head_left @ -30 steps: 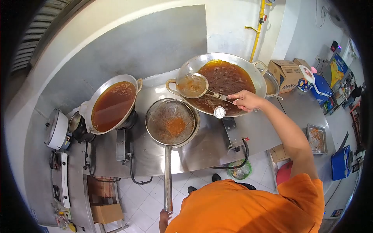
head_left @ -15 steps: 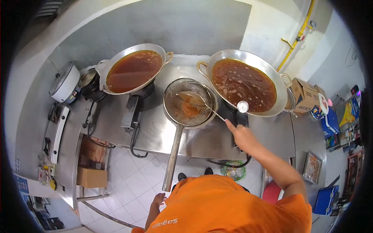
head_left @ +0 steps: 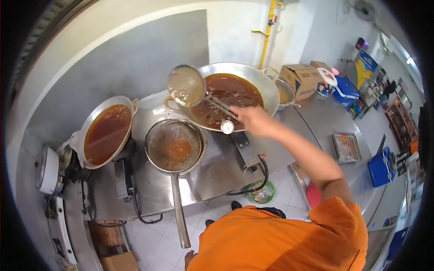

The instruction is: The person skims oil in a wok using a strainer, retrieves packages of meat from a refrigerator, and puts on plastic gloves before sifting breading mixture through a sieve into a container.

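My right hand (head_left: 253,121) is closed around the handle of a round fine-mesh skimmer (head_left: 186,86), above the right wok (head_left: 266,88). The skimmer's head is tilted over the wok's left rim, its mesh glistening wet. Dark reddish-brown oil (head_left: 235,95) with floating bits fills that wok. A dial thermometer (head_left: 227,127) sits at its near rim, just below my hand. Nearer, a large long-handled strainer (head_left: 158,151) rests over a metal pot, with orange-brown crumbs (head_left: 179,150) in its mesh. My left hand (head_left: 189,258) hangs low beside my body, its fingers mostly hidden.
Another wok (head_left: 127,128) of brown oil stands at left. On the steel counter (head_left: 212,176), a burner and hose (head_left: 246,151) sit below the right wok. A pot (head_left: 285,92), carton (head_left: 300,81) and tray (head_left: 347,147) stand at right. The strainer's handle (head_left: 180,212) overhangs the counter edge.
My right hand has lifted the skimmer out of the large strainer and carried it over the right wok. The crumbs stay in the strainer. The view has turned rightward.
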`<state>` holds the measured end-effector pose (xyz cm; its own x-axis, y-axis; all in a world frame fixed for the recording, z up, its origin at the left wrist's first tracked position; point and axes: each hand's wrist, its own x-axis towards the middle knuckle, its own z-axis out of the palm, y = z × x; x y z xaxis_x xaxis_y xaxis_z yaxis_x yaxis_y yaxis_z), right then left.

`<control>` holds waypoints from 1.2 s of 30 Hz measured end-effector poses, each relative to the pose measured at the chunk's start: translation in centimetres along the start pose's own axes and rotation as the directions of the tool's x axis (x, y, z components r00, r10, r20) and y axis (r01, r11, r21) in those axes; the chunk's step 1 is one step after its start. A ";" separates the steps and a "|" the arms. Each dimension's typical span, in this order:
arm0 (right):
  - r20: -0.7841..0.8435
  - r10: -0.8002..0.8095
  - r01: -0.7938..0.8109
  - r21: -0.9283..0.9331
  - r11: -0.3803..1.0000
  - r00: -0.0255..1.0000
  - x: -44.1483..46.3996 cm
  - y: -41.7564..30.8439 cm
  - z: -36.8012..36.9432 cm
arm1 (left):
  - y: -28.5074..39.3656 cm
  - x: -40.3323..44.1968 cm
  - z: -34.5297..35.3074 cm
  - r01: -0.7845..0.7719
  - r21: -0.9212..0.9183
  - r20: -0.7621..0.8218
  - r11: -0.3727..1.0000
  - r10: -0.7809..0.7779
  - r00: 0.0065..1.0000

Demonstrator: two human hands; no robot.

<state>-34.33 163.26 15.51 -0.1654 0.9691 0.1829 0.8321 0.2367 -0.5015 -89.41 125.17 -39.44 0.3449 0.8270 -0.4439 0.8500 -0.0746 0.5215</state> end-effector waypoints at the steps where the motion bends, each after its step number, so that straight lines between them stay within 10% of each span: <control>1: 0.015 0.023 -0.023 0.033 0.999 1.000 1.6 2.7 -0.7 | 0.2 0.3 0.2 0.123 -0.175 0.032 0.977 -0.119 0.992; 3: 0.014 0.146 -0.145 -0.033 0.989 0.989 3.2 5.1 -3.3 | 0.5 0.8 -0.4 0.322 -0.438 0.107 0.839 -0.307 0.946; 4: -0.138 -0.105 0.062 -0.286 0.956 0.985 4.3 8.8 -3.1 | 0.9 1.1 -0.9 0.384 -0.522 0.137 0.761 -0.370 0.919; 6: -0.108 0.110 -0.139 -0.325 0.935 0.988 5.0 10.3 -5.2 | 1.4 1.8 -1.5 0.421 -0.614 0.161 0.668 -0.416 0.895; 15: -0.109 0.239 -0.238 -0.751 0.616 0.965 3.2 17.9 -6.7 | -0.2 2.6 -1.3 0.300 -0.852 0.120 0.429 -0.398 0.910; 17: -0.002 0.323 -0.220 -0.737 0.640 0.946 2.5 17.1 -6.1 | -0.7 2.6 -1.1 0.310 -0.945 0.241 0.102 -0.423 0.874; 20: 0.244 0.393 -0.104 -0.722 0.684 0.887 1.6 15.8 -4.4 | 0.3 2.7 -1.3 0.437 -0.834 0.228 0.338 -0.511 0.829; 26: 0.602 0.369 0.151 -0.640 0.754 0.708 3.9 12.1 -1.1 | 10.6 3.1 -8.3 0.559 -0.801 0.291 0.216 -0.674 0.679; 31: 0.671 0.302 0.117 -0.504 0.856 0.677 5.3 8.3 0.1 | 7.2 2.3 -4.0 0.462 -0.871 0.310 0.165 -0.544 0.780; 34: 0.672 0.174 -0.025 -0.225 0.974 0.720 5.9 9.0 1.1 | 3.6 1.4 1.1 0.415 -0.633 0.175 0.653 -0.402 0.899; 36: 0.626 0.166 -0.261 0.062 0.963 0.762 5.3 9.1 1.5 | 3.1 1.1 1.9 0.178 -0.156 0.131 0.972 -0.158 0.979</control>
<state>-28.46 170.68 10.62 -0.3193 0.8211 -0.4731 0.8120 -0.0204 -0.5834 -85.65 124.75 -39.69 0.2550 0.7482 -0.6126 0.8252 0.1618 0.5412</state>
